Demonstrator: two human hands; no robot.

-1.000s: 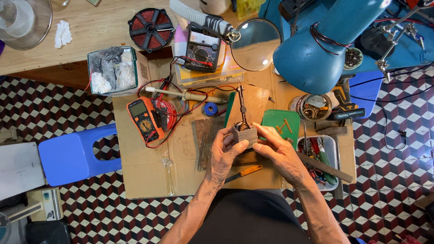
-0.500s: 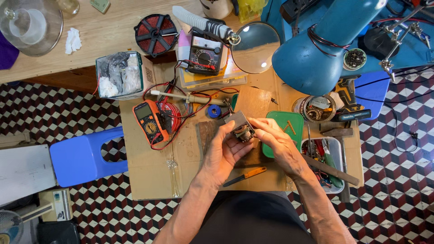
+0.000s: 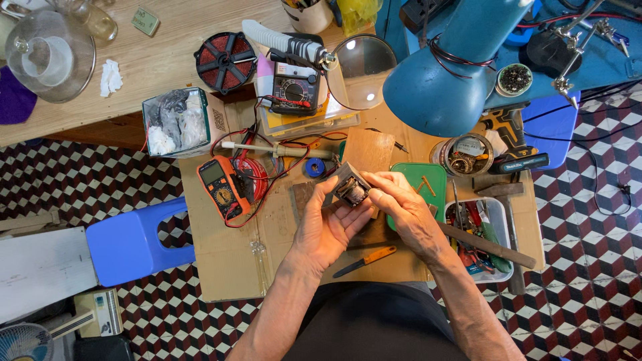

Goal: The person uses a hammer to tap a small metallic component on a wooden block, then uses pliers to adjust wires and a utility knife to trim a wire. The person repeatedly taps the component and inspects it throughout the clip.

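Note:
Both my hands hold a small grey box-shaped electrical part [image 3: 350, 188] with a dark coil showing in its open face, above the cardboard-covered worktop [image 3: 227, 261]. My left hand [image 3: 326, 227] cups it from below and the left. My right hand [image 3: 401, 207] pinches its right side with the fingertips. A knife with an orange handle [image 3: 366, 261] lies just below my hands. An orange multimeter [image 3: 219, 187] with red and black leads sits to the left.
A blue desk lamp [image 3: 445, 80] and a round magnifier [image 3: 366, 63] hang over the back. A second meter [image 3: 294, 90], a red wire spool [image 3: 225, 61], a green tray [image 3: 428, 187], a tool tray [image 3: 483, 234], a cordless drill [image 3: 511, 144] and a blue stool [image 3: 137, 241] surround the worktop.
My hands lifted the part and turned it so that its open face shows more. The view has shifted slightly to the right.

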